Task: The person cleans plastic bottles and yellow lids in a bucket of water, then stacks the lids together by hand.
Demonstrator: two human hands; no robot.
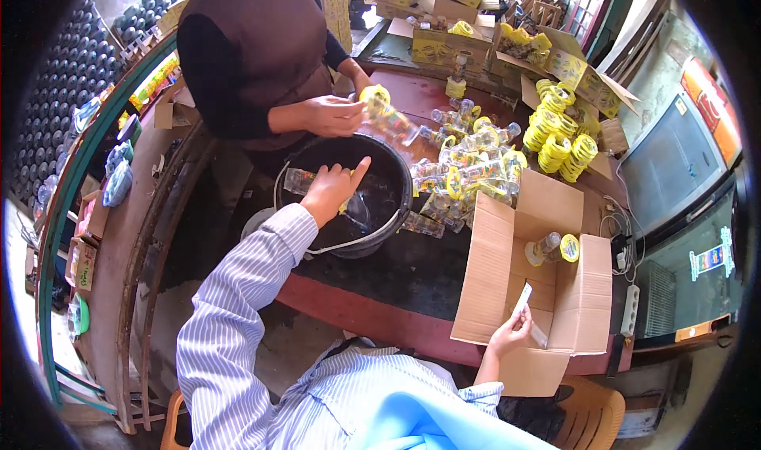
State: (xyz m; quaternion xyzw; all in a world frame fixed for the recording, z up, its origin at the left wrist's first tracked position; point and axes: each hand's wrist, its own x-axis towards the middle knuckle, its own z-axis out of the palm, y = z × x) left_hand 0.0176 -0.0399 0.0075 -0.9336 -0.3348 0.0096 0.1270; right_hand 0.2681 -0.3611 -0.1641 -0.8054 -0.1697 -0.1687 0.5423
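My left hand (331, 195) is over the black bucket (404, 204), closed around a clear bottle (299, 181) with its index finger stretched out. A bit of yellow shows under the palm. My right hand (511, 335) pinches a slim white strip-like thing (523, 298) at the near side of an open cardboard box (485, 271); its exact kind I cannot make out. Inside the box, two clear bottles (547, 245) with yellow round ends stand near the far wall. Beyond the bucket, a co-worker's hands (333, 115) hold another clear bottle (390, 118) with a yellow ring, blurred by motion.
Clear bottles with yellow parts lie heaped (468, 164) on the table right of the bucket. Stacked yellow rings (559, 137) spill from a box beyond. At right stands a glass-fronted cabinet (674, 157); a power strip (630, 310) hangs beside the box. An orange chair (590, 414) is below.
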